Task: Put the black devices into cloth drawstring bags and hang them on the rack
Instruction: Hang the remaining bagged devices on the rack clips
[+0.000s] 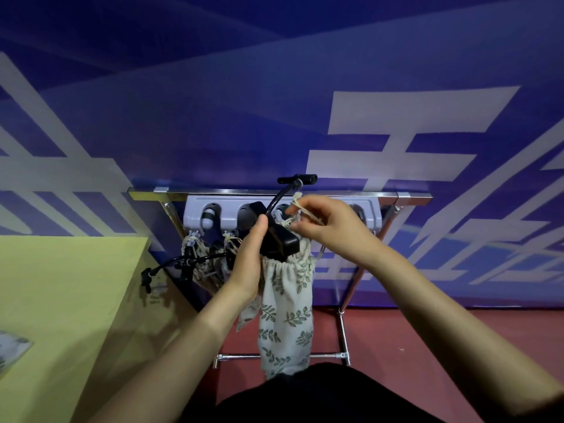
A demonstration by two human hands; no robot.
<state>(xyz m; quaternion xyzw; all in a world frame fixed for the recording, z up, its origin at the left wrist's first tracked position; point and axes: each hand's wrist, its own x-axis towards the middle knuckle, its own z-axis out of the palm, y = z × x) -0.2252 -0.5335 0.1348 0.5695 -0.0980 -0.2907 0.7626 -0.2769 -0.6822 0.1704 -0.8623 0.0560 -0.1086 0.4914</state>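
Observation:
A white cloth bag with a green leaf print (285,315) hangs down at the centre. A black device (276,239) with a curved black stalk sticks out of its gathered mouth. My left hand (248,261) grips the device and the bag's neck from the left. My right hand (332,227) pinches the cream drawstring (297,201) and holds it up near the grey hook rail (370,213) of the metal rack (412,199). Two other bags (203,264) hang from the rail's left hooks, with black cables sticking out of them.
A yellow table (67,300) stands at the left, with a leaf-print cloth (13,346) at its edge. The rack's chrome legs (343,334) stand on a red floor (427,346). A blue wall with white characters (396,117) is close behind.

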